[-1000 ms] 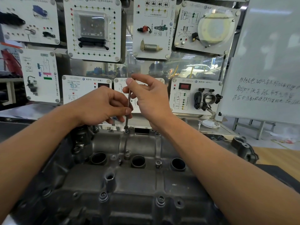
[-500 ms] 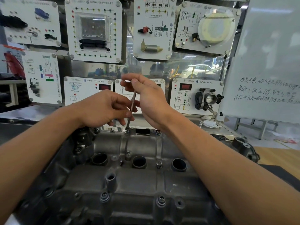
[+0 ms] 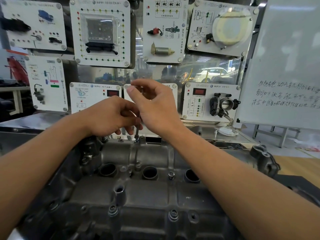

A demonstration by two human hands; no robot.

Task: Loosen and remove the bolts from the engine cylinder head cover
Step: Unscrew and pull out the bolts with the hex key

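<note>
The grey cylinder head cover (image 3: pixel 138 196) fills the lower middle of the head view. A thin metal key tool (image 3: pixel 137 129) stands upright with its tip in a bolt (image 3: pixel 136 140) on the cover's far edge. My left hand (image 3: pixel 110 116) pinches the tool's lower shaft between thumb and fingers. My right hand (image 3: pixel 155 104) holds the tool's upper end with curled fingers; that end is hidden behind the hand. More bolts sit in the cover, one in the middle (image 3: pixel 171 174) and two near the front edge (image 3: pixel 112 209) (image 3: pixel 173 213).
Three round plug wells (image 3: pixel 149 172) run across the cover's middle. Training panels with car parts (image 3: pixel 102 32) hang close behind the engine. A throttle-body panel (image 3: pixel 211 103) and a whiteboard (image 3: pixel 285 66) stand at the right. A metal bench top (image 3: pixel 225 134) lies behind the cover.
My right hand's fingers have turned around the tool's top, thumb now further left. The left hand stays pinched on the lower shaft. The tool's tip remains in the same bolt.
</note>
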